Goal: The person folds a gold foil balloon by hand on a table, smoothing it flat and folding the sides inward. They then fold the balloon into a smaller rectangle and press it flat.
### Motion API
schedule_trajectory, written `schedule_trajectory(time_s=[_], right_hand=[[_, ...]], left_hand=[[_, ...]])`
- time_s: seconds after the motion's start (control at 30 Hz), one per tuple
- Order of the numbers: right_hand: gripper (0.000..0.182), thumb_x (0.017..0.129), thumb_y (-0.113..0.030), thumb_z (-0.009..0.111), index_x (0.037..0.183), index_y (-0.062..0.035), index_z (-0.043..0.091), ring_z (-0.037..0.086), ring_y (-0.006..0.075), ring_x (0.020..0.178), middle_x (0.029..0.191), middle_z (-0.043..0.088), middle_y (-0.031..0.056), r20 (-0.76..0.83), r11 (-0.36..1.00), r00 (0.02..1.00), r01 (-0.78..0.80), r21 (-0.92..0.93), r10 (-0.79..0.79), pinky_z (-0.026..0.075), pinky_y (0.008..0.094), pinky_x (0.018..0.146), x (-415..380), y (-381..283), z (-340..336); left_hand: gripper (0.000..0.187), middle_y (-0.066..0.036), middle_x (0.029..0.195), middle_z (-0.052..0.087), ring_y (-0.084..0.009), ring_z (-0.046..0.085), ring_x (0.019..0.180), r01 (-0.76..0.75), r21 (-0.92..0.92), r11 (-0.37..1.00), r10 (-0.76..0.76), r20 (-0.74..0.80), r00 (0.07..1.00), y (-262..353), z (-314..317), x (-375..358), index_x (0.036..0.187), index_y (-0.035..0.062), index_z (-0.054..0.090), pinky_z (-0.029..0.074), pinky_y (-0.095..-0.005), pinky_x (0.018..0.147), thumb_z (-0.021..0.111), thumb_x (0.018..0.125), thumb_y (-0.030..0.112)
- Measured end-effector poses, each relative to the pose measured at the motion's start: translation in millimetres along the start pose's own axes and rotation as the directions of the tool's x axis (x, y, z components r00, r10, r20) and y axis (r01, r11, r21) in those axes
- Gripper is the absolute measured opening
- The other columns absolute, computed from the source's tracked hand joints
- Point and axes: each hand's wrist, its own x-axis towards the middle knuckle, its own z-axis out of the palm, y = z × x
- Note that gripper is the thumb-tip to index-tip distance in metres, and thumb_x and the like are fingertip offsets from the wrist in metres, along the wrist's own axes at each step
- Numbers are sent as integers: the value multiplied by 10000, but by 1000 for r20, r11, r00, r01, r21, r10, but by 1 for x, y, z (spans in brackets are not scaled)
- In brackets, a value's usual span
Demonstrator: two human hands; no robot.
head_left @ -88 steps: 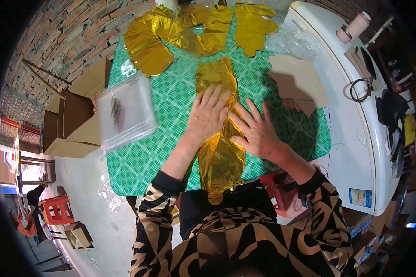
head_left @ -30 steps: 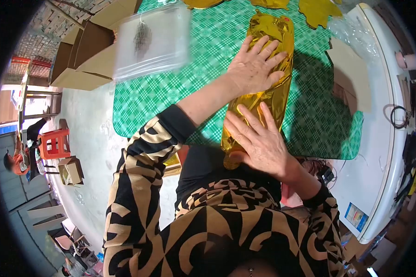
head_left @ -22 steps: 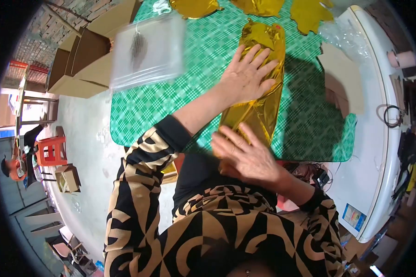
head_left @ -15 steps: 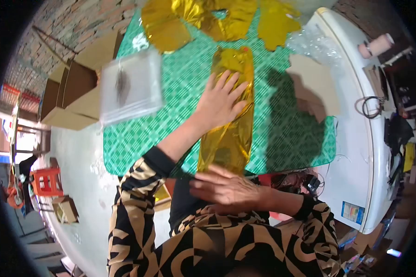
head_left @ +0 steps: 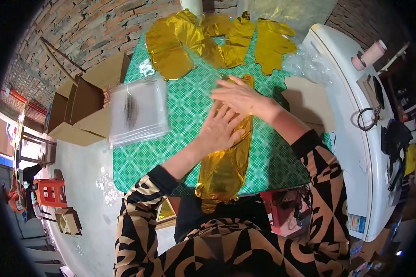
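Note:
A long piece of shiny golden film [head_left: 224,173] lies lengthwise on the green checked tablecloth [head_left: 180,99], its lower end hanging over the near edge. My left hand [head_left: 219,129] rests flat on the middle of it with the fingers spread. Just above, my right hand [head_left: 240,97] lies over the film's upper part, fingers stretched out and slightly blurred, close to or overlapping my left fingertips. Neither hand grips anything. Beyond them are more crumpled golden pieces [head_left: 171,55] and a separate golden piece [head_left: 272,46] at the table's back.
A stack of clear plastic bags [head_left: 138,111] lies on the table's left, beside an open cardboard box [head_left: 85,115]. Flat cardboard [head_left: 309,101] and clear plastic wrap [head_left: 312,64] are at the right, next to a white appliance [head_left: 356,120]. A red stool [head_left: 51,192] stands on the floor.
My right hand has moved from the film's near end up to its upper part, beside my left hand. My left hand stays flat on the film. The view has shifted.

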Motion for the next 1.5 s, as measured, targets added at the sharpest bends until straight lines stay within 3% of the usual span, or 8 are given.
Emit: schedule_trajectory(time_s=[0.17,0.37,0.57,0.77,0.97,1.23,1.4,1.5], right_hand=[[231,931,-222,709,1139,-121,720,613,269,1235,1190,716,65,-6,989,994,109,-103,-110,343,517,1215,4,11,-9],[229,881,-274,736,1012,-101,663,576,309,1095,1059,663,76,466,986,879,-149,77,97,446,474,1046,0,-3,-48],[224,867,-254,734,975,-88,629,594,338,1070,1027,660,94,360,985,929,29,169,-89,484,485,964,-23,-1,-22],[252,880,-226,749,988,-61,593,657,453,924,890,658,172,517,917,836,-335,215,185,514,534,781,-37,-28,-49],[238,904,-205,752,954,-51,577,653,444,832,842,645,181,163,917,987,-79,392,16,504,527,732,-92,-29,-19],[269,861,-272,763,948,-38,663,704,415,860,889,704,201,239,852,937,-334,402,255,541,543,768,-158,-56,-28],[250,874,-229,755,946,-7,667,713,387,815,903,728,203,358,675,801,-598,433,480,543,469,721,-206,-80,-46],[292,895,-237,806,937,10,654,647,214,689,812,696,127,397,475,727,-674,566,560,501,394,645,-239,-94,-35]], left_hand=[[632,-123,1705,389,-332,242,1633,-249,-119,961,246,-39,969,-12,-5,-4,1673,215,397,39,-576,1349,431,1112,504],[611,-76,1732,360,-280,208,1650,-529,-157,834,540,34,841,-27,-13,-7,1647,243,440,18,-506,1373,457,1100,517],[631,-19,1776,286,-276,202,1657,-645,-182,742,665,79,743,-25,-19,-11,1672,309,383,63,-565,1366,505,1091,522],[681,-18,1792,246,-273,169,1667,-720,-160,675,735,59,676,-17,-26,-12,1692,332,343,42,-577,1367,533,1068,528],[745,-51,1803,217,-274,168,1669,-720,-186,668,741,76,668,2,-43,-22,1703,315,318,47,-548,1373,584,1035,507],[750,-153,1687,423,-328,368,1590,-426,-228,876,426,-48,903,43,-64,-75,1602,85,490,271,-523,1318,720,952,378],[708,-156,1654,468,-324,387,1579,-301,-211,930,290,-82,953,73,-63,-94,1591,63,501,294,-499,1311,722,966,312],[664,-154,1657,465,-321,389,1577,-278,-219,935,264,-92,960,86,-46,-92,1591,70,502,283,-495,1318,692,1002,310]])
